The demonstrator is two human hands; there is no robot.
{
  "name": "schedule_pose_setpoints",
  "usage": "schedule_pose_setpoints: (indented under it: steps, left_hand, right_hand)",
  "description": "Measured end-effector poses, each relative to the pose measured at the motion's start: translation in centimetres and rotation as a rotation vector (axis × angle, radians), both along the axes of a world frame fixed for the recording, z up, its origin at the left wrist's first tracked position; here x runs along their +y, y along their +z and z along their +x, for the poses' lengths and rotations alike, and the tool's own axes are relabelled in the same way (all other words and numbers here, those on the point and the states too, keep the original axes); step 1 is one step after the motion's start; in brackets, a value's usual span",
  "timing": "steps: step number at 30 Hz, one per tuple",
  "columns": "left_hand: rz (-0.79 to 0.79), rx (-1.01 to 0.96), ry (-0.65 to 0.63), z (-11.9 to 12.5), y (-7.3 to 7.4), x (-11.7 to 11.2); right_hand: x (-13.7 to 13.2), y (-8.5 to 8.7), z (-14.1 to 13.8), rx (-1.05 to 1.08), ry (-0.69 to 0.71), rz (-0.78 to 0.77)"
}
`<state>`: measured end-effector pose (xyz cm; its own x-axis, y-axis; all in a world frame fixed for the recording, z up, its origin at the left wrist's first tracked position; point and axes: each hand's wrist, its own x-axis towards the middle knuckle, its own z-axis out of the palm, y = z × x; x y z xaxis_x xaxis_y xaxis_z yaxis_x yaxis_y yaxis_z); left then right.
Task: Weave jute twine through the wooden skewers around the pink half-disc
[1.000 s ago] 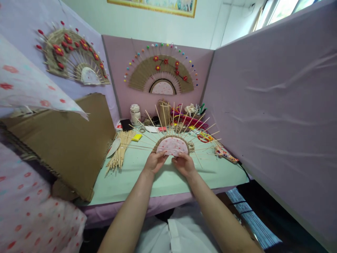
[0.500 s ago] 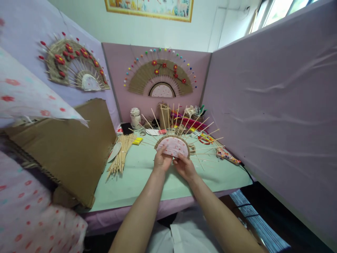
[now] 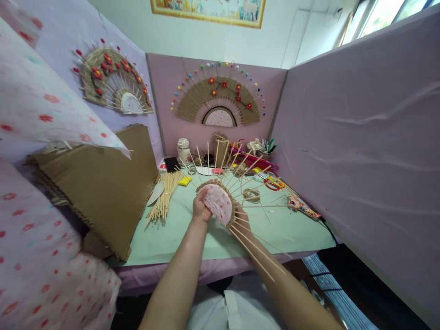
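A half-round fan base (image 3: 220,203), faced in pink floral cloth and edged with twine, is held up over the table, tilted down to the right. Thin wooden sticks (image 3: 252,167) radiate from its curved edge. My left hand (image 3: 202,207) is closed on its left end, thumb on the cloth face. Behind the right side is my right hand (image 3: 243,219), its fingers mostly hidden by the base and sticks. A small coil of twine (image 3: 251,195) lies just beyond, on the green tabletop.
A bundle of sticks (image 3: 165,195) and a white oval piece (image 3: 156,192) lie left, beside cardboard (image 3: 113,183). Scissors (image 3: 274,183) and a patterned glue gun (image 3: 302,207) lie right. A jar (image 3: 184,151) stands behind. A finished fan (image 3: 218,98) hangs on the back panel.
The fan base has turned clockwise, its right end swinging down toward me. My right hand has moved from the front lower edge to behind the right side. The view has shifted slightly left.
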<state>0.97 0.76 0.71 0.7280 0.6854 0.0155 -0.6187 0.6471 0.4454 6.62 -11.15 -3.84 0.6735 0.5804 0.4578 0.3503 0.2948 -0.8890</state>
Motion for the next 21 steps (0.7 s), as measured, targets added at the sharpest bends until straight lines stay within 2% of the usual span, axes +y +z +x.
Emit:
schedule_pose_setpoints:
  steps: [8,13,17,21]
  left_hand:
    - [0.061,0.071,-0.208,-0.8,-0.2,-1.3]
    - [0.063,0.158,-0.234,-0.9,-0.4,-1.5]
    - [0.066,0.14,-0.23,-0.8,-0.6,-1.5]
    - [0.085,0.072,-0.224,-0.6,-0.7,-1.4]
  right_hand:
    - [-1.9,-0.3,2.9,0.149,-0.195,0.057]
    - [-3.5,0.4,3.5,0.133,-0.314,0.075]
    - [-4.0,1.0,3.3,0.119,-0.3,0.068]
    - [-4.0,1.1,2.8,0.129,-0.209,0.032]
